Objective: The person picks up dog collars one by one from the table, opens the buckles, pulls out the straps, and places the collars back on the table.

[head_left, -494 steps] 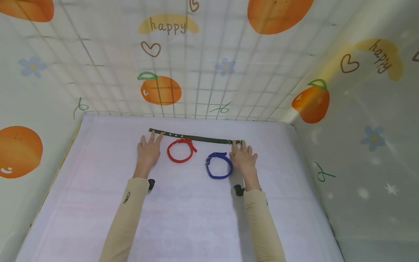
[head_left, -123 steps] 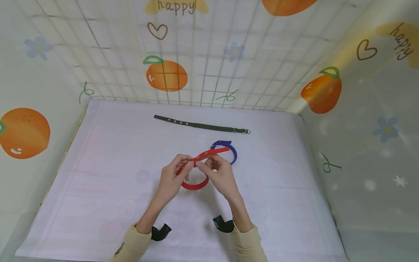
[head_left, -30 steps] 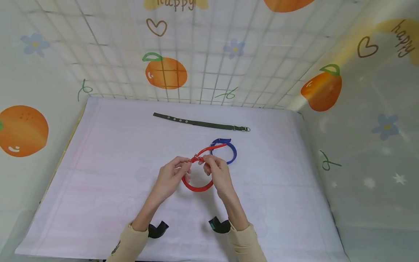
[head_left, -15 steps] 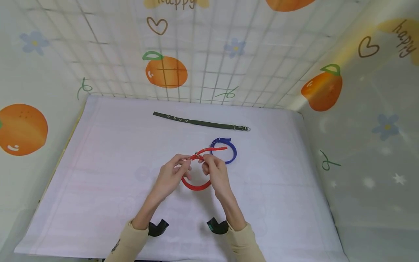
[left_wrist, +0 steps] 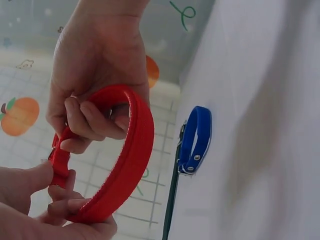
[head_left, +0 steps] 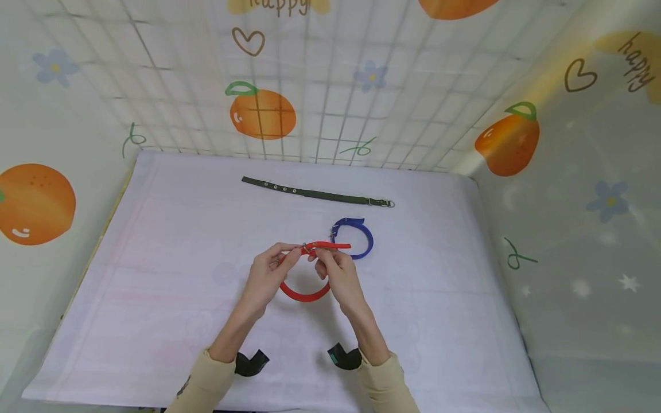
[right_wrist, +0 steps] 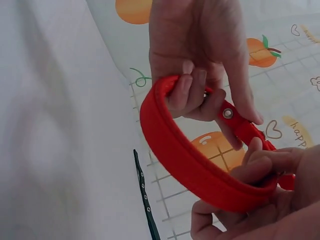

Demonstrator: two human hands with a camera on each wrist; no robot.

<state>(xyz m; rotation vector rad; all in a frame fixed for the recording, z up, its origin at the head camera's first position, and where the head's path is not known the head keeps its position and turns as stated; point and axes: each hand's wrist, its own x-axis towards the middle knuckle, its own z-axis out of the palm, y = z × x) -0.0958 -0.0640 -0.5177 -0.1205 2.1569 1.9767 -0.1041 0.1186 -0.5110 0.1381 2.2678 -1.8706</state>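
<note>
Both hands hold a red collar point(head_left: 306, 296) up over the table, its padded band hanging as a loop below the fingers. My left hand point(head_left: 264, 276) pinches it at the left of its metal buckle point(head_left: 307, 249). Thumb and fingers of my right hand point(head_left: 343, 281) grip the strap at the right of the buckle, and the strap's free end points right. A metal eyelet shows on the red strap in the right wrist view. Behind the right hand lies a blue collar point(head_left: 369, 241), fastened into a ring. Farther back, a dark green collar point(head_left: 330, 196) lies stretched out.
A white cloth point(head_left: 175, 275) covers the table. At the back and sides stand printed curtains point(head_left: 413, 115) with oranges, and a wire grid shows through the back one. Dark wrist cameras point(head_left: 252, 363) jut inward from both sleeves.
Earlier, both hands touched the green collar's ends while the red one lay on the table; then they lifted the red collar. Within the last second its strap end swung down and slightly left.
</note>
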